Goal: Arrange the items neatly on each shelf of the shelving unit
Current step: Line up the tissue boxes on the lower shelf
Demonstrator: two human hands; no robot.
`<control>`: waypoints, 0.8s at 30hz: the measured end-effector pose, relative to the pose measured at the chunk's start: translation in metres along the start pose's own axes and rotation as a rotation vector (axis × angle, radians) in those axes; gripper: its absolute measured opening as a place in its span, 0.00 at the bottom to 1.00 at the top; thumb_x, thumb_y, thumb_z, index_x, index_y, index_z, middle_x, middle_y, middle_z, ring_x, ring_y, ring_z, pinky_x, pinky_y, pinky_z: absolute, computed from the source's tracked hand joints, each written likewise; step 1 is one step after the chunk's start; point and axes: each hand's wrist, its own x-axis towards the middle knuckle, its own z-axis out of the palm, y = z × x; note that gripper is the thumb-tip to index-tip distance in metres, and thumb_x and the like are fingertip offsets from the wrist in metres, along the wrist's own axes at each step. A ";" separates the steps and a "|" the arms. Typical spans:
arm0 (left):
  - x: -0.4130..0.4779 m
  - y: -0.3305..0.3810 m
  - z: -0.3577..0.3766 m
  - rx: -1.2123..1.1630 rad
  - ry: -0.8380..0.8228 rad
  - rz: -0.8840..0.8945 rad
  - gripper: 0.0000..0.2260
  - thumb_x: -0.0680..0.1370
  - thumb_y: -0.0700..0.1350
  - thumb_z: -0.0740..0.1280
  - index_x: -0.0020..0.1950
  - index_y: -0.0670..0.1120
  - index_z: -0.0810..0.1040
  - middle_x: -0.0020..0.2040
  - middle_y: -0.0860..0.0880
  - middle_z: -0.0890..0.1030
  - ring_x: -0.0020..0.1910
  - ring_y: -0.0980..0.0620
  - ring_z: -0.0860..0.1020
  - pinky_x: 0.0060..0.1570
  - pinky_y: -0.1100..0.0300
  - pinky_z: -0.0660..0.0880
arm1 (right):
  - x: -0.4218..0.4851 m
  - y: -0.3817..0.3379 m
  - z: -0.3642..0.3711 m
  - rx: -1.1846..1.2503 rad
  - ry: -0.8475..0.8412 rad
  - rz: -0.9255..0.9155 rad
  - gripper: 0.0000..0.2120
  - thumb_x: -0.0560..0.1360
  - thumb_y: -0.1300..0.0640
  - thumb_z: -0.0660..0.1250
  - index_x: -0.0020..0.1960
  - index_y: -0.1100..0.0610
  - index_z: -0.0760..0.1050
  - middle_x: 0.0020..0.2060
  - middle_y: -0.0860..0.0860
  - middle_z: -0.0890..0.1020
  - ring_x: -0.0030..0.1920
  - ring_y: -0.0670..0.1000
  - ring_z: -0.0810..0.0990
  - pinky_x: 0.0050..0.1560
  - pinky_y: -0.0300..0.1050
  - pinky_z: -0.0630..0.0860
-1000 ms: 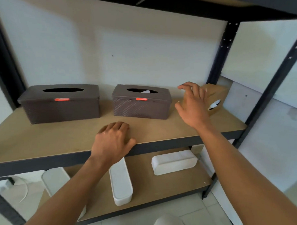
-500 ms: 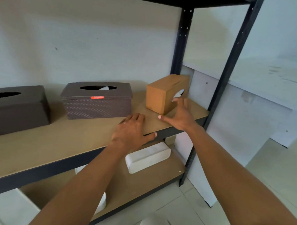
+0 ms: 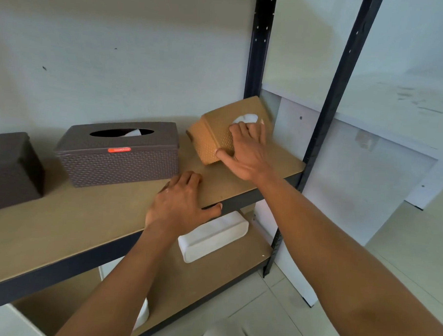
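So the tan woven-pattern plastic tissue box point(image 3: 214, 142) is at the right end of the wooden shelf board point(image 3: 86, 225). It's tipped up on 1 edge, with its slot face and a bit of white tissue turned toward the camera. The right hand point(image 3: 246, 153) grips it, fingers curled over the slot face and thumb pressed against the lower corner. The left hand point(image 3: 180, 204) lies flat and relaxed on the board, holding nothing, thumb hooked over the front lip.

My guess: it's light, rigid, mostly hollow plastic, so 1 hand is plenty. The shell could slip though, and the lid might pop if squeezed near the slot. I'd take it across the short sides or under the base. The dark brown woven tissue box with the orange label point(image 3: 119, 153) lies flat just beside it, not touching, so it's a decent thing to line up with.
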 end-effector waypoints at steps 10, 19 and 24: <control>-0.001 0.000 0.000 0.011 -0.008 -0.024 0.34 0.72 0.73 0.60 0.69 0.51 0.69 0.65 0.52 0.73 0.65 0.49 0.71 0.62 0.50 0.75 | 0.059 -0.041 -0.001 -0.112 -0.301 0.060 0.37 0.79 0.29 0.51 0.76 0.55 0.67 0.75 0.57 0.69 0.77 0.61 0.61 0.76 0.65 0.59; -0.001 0.000 0.000 0.029 -0.005 -0.019 0.35 0.72 0.73 0.58 0.70 0.51 0.67 0.65 0.52 0.73 0.65 0.49 0.71 0.60 0.50 0.76 | 0.039 -0.017 0.020 0.259 -0.096 -0.050 0.33 0.73 0.36 0.70 0.72 0.50 0.66 0.69 0.52 0.73 0.73 0.57 0.69 0.80 0.59 0.49; 0.000 0.000 0.000 0.041 -0.006 -0.007 0.35 0.73 0.73 0.58 0.71 0.51 0.66 0.67 0.51 0.72 0.66 0.49 0.71 0.62 0.50 0.75 | 0.035 -0.018 0.026 0.235 -0.060 -0.085 0.30 0.77 0.36 0.67 0.75 0.47 0.68 0.70 0.51 0.73 0.75 0.57 0.67 0.81 0.64 0.45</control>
